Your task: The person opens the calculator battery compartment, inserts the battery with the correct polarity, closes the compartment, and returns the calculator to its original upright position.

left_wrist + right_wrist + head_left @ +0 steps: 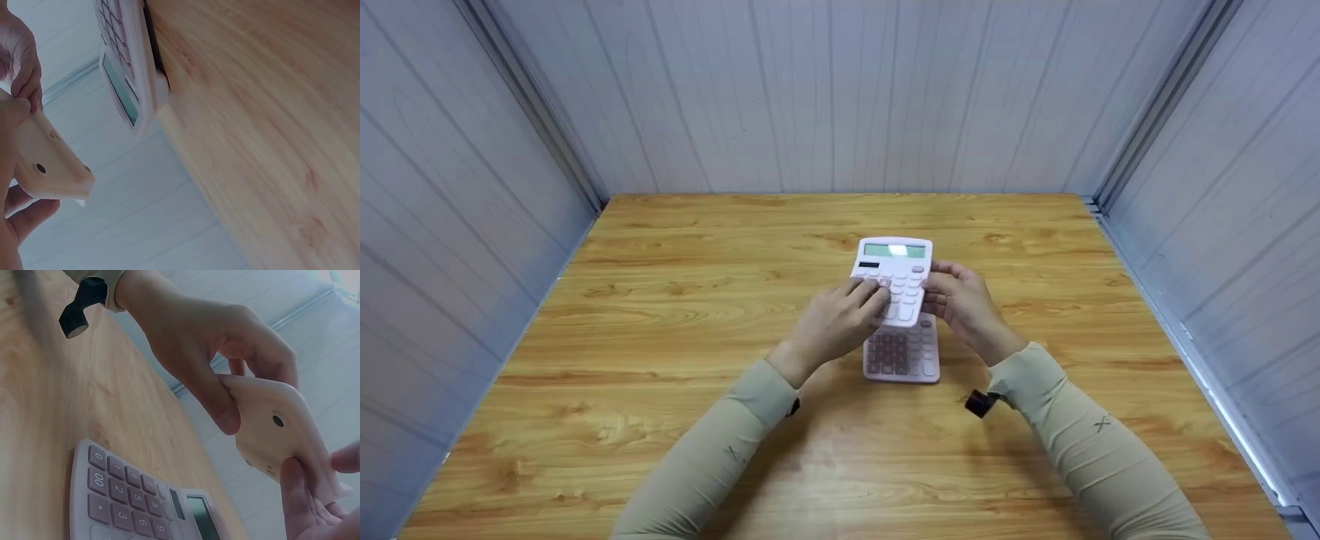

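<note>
A white calculator [897, 268] with a greenish display is held up in both hands, its display end away from me. My left hand [836, 319] grips its left side, fingers lying over the keys; the thumb [225, 417] presses the underside in the right wrist view. On the opposite edge, my right hand [969, 306] pinches the calculator between thumb and fingers. Below it a second calculator [901, 369], pale with mauve number keys, lies face up on the table, its upper part hidden in the head view. The held one's back shows small dark round spots.
The wood-grain table [697, 300] stretches around both calculators. Pale panel walls [840, 97] stand behind it and on both sides. A black wrist device [979, 403] sticks out from the right cuff, low over the table.
</note>
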Demonstrator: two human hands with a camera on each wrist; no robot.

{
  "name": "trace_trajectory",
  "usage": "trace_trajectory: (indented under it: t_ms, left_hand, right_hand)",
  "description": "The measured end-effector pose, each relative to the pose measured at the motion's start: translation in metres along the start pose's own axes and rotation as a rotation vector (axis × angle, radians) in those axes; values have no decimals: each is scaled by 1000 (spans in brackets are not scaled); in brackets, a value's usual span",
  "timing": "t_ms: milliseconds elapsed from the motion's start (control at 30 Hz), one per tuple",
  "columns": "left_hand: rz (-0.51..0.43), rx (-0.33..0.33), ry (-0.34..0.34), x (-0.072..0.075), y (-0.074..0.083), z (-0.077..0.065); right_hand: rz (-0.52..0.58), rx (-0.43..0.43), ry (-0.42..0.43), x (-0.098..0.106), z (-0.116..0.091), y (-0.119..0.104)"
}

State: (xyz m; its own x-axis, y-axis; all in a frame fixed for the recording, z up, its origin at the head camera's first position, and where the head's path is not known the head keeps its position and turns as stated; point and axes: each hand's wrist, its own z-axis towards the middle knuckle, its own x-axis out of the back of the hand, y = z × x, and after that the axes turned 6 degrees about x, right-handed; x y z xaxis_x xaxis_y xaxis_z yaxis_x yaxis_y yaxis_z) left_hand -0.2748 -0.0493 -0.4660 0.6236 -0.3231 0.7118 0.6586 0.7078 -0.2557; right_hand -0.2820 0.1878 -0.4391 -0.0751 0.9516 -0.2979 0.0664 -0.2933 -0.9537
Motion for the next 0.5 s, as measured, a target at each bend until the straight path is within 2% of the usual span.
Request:
trace_trajectory:
  t_ms: [300, 400, 500]
  left_hand:
    - [-89, 41, -109, 2, -7, -7]
    - [-164, 111, -139, 3, -10, -10]
    - [-268, 228, -189, 5, -12, -11]
  right_hand:
    - [-21, -28, 15, -1, 0, 3]
    - [-36, -34, 22, -3, 2, 6]
    - [-61, -37, 29, -4, 3, 8]
